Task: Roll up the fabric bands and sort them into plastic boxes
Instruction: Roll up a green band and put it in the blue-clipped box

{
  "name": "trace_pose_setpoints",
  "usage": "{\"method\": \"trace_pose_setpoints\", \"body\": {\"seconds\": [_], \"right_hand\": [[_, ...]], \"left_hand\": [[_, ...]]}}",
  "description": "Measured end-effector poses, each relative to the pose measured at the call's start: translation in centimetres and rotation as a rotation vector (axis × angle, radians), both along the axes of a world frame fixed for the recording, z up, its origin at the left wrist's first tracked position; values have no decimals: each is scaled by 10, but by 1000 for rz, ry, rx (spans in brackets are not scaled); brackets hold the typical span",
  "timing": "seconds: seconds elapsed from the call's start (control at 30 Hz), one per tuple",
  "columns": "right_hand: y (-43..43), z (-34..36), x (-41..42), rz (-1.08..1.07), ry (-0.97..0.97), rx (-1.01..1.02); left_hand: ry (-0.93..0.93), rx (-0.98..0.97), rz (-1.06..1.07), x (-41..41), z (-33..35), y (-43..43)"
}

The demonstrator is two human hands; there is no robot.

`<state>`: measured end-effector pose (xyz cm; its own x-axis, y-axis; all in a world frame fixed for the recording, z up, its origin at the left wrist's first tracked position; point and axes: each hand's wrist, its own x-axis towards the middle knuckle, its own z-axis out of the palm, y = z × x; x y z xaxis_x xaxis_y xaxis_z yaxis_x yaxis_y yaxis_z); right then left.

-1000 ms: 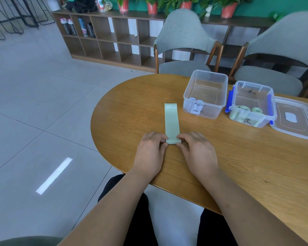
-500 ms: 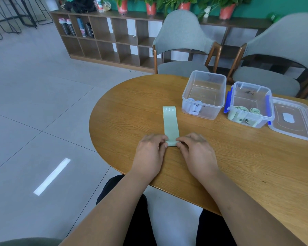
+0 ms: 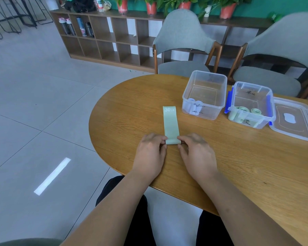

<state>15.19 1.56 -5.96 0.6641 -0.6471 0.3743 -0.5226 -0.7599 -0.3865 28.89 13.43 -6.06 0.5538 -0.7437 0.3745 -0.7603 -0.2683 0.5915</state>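
Observation:
A pale green fabric band (image 3: 170,122) marked "30 LB" lies flat on the wooden table (image 3: 238,166), pointing away from me. Its near end is curled into a small roll. My left hand (image 3: 150,153) pinches the roll's left side and my right hand (image 3: 196,153) pinches its right side. Behind it stands a clear plastic box (image 3: 205,95) holding white rolled bands (image 3: 194,107). To its right a clear box with blue clips (image 3: 252,103) holds green rolled bands (image 3: 254,111).
A clear lid (image 3: 295,119) lies at the far right of the table. Two grey chairs (image 3: 183,50) stand behind the table, with a wooden shelf unit (image 3: 110,36) beyond. The table's rounded edge is to my left, with tiled floor (image 3: 34,103) below.
The roll at the band's near end has grown a little, and the flat part of the band is shorter. Both hands stay on the roll.

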Motion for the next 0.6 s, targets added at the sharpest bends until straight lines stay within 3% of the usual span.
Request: {"method": "trace_pose_setpoints", "body": {"seconds": [0.6], "right_hand": [[-3, 7, -1, -18, -149, 215]], "left_hand": [[94, -8, 0, 0, 4, 1]]}}
